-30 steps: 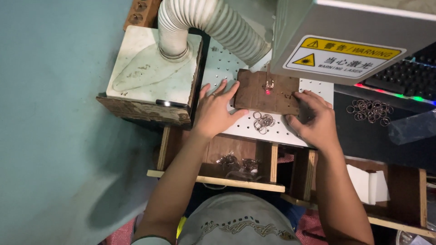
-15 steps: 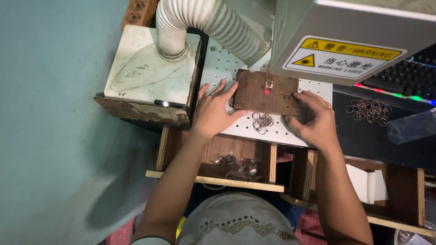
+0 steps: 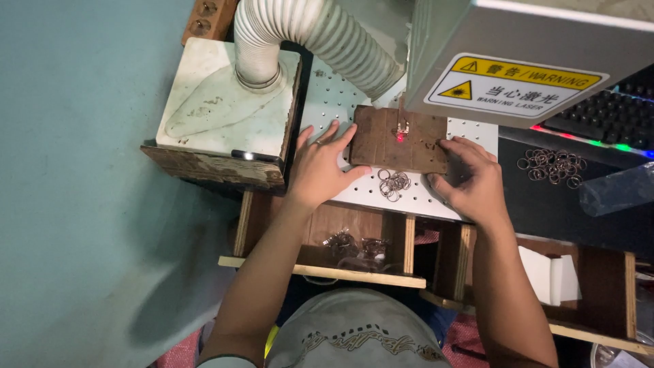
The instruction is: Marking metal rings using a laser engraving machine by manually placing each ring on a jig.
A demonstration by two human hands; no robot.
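Here the left hand (image 3: 319, 167) lies flat and open on the white perforated plate (image 3: 327, 102), its spread fingers touching the left edge of the brown wooden block (image 3: 398, 140), gripping nothing. The right hand (image 3: 473, 180) presses against the block's right end, thumb curled toward the lower right corner and fingers laid over the top edge, so the block sits pinned between the two hands. On top of the block, near its middle, a small metal piece (image 3: 402, 127) glows with a red dot of light. Just below the block, between the hands, a little cluster of thin metal rings (image 3: 394, 184) rests on the plate. Beyond the left hand a ribbed white hose (image 3: 320, 34) bends down into a worn white box (image 3: 225, 102). Above the block hangs a grey machine head (image 3: 538, 41) with a yellow warning label. Right of the right hand, a second heap of rings (image 3: 553, 167) lies on a dark surface beside a keyboard (image 3: 606, 119) with coloured lights. Below the plate, wooden shelf compartments (image 3: 340, 242) hold more metal pieces
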